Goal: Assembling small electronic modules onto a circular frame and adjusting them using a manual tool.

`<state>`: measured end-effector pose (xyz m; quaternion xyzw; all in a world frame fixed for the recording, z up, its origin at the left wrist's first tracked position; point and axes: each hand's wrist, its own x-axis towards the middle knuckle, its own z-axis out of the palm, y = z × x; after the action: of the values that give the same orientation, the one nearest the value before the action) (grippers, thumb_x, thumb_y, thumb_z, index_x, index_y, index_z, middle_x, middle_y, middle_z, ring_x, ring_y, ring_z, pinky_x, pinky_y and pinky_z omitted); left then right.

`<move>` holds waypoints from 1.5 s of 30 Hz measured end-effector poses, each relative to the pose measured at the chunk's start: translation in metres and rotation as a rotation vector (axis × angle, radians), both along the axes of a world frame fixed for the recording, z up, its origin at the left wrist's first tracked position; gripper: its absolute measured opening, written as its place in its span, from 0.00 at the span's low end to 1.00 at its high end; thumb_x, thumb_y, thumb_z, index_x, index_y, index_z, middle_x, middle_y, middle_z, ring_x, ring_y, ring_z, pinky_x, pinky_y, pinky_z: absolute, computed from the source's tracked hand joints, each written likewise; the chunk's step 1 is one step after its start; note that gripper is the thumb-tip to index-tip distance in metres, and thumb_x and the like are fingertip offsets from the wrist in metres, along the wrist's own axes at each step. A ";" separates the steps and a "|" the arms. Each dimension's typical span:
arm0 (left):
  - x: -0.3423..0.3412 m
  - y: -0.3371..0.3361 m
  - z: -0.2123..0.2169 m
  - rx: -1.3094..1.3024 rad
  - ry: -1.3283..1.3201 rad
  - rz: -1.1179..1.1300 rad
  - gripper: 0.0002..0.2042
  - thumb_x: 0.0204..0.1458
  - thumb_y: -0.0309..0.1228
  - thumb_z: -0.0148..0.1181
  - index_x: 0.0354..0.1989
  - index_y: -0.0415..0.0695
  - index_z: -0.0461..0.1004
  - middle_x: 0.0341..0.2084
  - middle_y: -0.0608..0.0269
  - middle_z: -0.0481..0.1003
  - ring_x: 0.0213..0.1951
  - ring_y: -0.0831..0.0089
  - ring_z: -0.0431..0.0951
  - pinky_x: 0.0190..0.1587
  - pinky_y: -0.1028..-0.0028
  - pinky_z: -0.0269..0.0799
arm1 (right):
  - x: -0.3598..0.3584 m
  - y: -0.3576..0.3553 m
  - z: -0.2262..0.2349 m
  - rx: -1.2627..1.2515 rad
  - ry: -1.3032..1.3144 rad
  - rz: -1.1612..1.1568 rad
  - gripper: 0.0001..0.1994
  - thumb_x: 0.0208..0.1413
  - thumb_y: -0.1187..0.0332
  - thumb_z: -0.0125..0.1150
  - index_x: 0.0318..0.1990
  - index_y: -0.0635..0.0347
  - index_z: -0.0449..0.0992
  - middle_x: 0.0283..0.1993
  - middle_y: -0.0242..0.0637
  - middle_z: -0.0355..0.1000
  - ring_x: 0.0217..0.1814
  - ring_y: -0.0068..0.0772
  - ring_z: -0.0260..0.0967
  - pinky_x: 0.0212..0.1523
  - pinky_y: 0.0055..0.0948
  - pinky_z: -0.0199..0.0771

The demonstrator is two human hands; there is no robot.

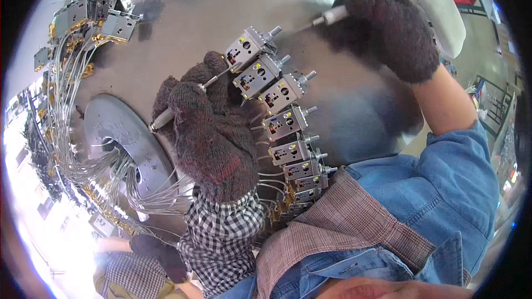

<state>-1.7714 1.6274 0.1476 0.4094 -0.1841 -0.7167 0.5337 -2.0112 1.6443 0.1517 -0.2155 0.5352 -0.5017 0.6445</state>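
Both my hands wear dark knitted gloves. My left hand [208, 133] is closed around a slim pen-like tool [163, 118] with a pale grip and a metal shaft. That shaft reaches toward the topmost of several small silver metal boxes [245, 49], which stand in a curved row. Each box has a short stud on its right, yellow marks and slots on its face. Up and to the right, apart from the row, my right hand [382, 22] grips another slim tool [334, 15] with a white body. Its thin tip points left and is blurred; the fingers partly hide it.
Thin pale tubes or wires [130, 185] run from the boxes through a grey round disc [128, 138] with a central hole. More silver boxes [75, 15] lie at the upper left of the metal table [183, 0]. At the lower left shows another person's gloved hand [160, 252].
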 end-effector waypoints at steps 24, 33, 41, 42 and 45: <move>-0.004 0.011 0.005 0.036 -0.102 0.155 0.13 0.54 0.28 0.56 0.48 0.49 0.67 0.37 0.50 0.74 0.37 0.57 0.78 0.28 0.62 0.81 | 0.021 -0.003 -0.025 -0.204 0.051 0.080 0.16 0.58 0.63 0.53 0.50 0.62 0.71 0.35 0.37 0.74 0.29 0.23 0.71 0.25 0.22 0.73; -0.004 0.004 0.006 -0.058 -0.162 0.084 0.15 0.54 0.31 0.56 0.50 0.49 0.63 0.35 0.50 0.74 0.33 0.60 0.78 0.25 0.65 0.80 | 0.019 -0.010 -0.002 -0.041 0.045 0.129 0.16 0.58 0.61 0.53 0.47 0.63 0.72 0.30 0.38 0.73 0.17 0.22 0.66 0.17 0.21 0.68; -0.008 0.000 0.008 -0.026 -0.255 0.019 0.13 0.54 0.32 0.57 0.44 0.45 0.64 0.31 0.51 0.74 0.29 0.65 0.77 0.23 0.70 0.77 | 0.026 -0.010 -0.022 -0.162 0.140 0.017 0.19 0.58 0.56 0.46 0.46 0.59 0.74 0.27 0.33 0.71 0.18 0.20 0.67 0.17 0.20 0.67; -0.007 0.000 0.008 -0.027 -0.254 0.019 0.13 0.54 0.32 0.57 0.44 0.45 0.64 0.31 0.51 0.74 0.29 0.65 0.77 0.23 0.70 0.77 | 0.025 -0.009 -0.017 -0.162 0.141 0.018 0.19 0.58 0.56 0.46 0.46 0.59 0.74 0.27 0.33 0.71 0.18 0.20 0.67 0.17 0.20 0.67; -0.004 -0.001 0.005 -0.072 -0.241 -0.059 0.13 0.54 0.33 0.57 0.44 0.44 0.64 0.31 0.52 0.74 0.27 0.67 0.76 0.22 0.72 0.76 | 0.022 -0.011 -0.004 -0.024 0.191 0.116 0.18 0.58 0.56 0.46 0.43 0.58 0.75 0.27 0.33 0.71 0.18 0.19 0.66 0.15 0.20 0.66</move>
<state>-1.7759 1.6261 0.1524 0.4676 -0.2847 -0.6705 0.5007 -1.9897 1.6330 0.1473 -0.3005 0.5747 -0.4473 0.6159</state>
